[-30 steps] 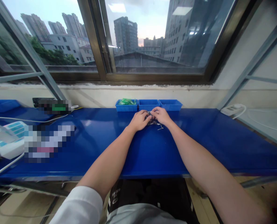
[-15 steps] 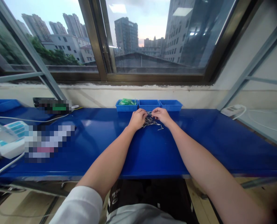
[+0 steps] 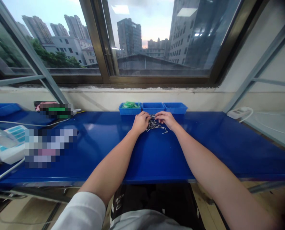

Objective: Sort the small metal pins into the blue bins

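Note:
A heap of long, thin metal screws (image 3: 153, 124) lies on the blue table, too small to show whether they are threaded. My left hand (image 3: 141, 122) is closed at the heap's left side, its fingertips pressed around screws at the far edge. From the right, my right hand (image 3: 166, 119) pinches screws at that same edge, thumb and fingers together. A few screws span the small gap between both hands. Some loose ones stick out on the near right of the pile. My fingers partly hide what they grip.
Three blue bins stand behind my hands: the left bin (image 3: 130, 111) holds green plastic packets, beside the middle bin (image 3: 153, 110) and right bin (image 3: 175, 110). A white power strip (image 3: 239, 112) lies far right. At left sit a white device (image 3: 9, 143) and cables. The window wall bounds the table (image 3: 156, 159).
Both hands stay at the heap, with only slight finger movement. The right hand has shifted very slightly left. The pile looks much the same.

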Tool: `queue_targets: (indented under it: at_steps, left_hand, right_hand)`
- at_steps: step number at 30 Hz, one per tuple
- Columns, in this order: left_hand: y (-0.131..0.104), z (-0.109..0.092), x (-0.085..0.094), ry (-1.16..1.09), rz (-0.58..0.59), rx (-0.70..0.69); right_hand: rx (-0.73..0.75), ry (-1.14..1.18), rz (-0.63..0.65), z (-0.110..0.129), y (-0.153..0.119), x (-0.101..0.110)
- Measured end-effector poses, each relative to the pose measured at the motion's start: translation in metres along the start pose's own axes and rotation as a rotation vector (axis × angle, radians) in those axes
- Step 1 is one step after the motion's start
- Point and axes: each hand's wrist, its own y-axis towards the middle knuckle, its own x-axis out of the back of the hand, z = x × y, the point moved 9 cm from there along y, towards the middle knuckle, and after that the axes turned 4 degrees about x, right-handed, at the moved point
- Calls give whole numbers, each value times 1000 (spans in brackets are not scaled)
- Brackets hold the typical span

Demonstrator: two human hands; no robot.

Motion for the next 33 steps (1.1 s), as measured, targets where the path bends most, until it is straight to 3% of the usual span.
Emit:
queue_targets:
  at_steps: [9,14,17,21,26,29,33]
  left_hand:
    - [0,1,1,-23,-10,-2]
    - [-1,9,-1,46,-2,103]
    - [-2,18,-4,86,16,167]
    - [-3,25,-9,117,50,193]
    - [-4,26,-13,117,79,193]
    - [-5,27,-14,122,93,202]
    - [-5,27,-15,130,119,211]
  right_hand:
    - [25,33,15,0,0,0]
    - [55,-42,-47,2,2,6]
    - [134,-195,-140,8,2,16]
    - [224,-583,-288,21,-2,31]
    - [155,-977,-462,33,-9,49]
    - [59,-1081,-481,31,-9,57]
    - [-46,-1125,-406,15,-4,63]
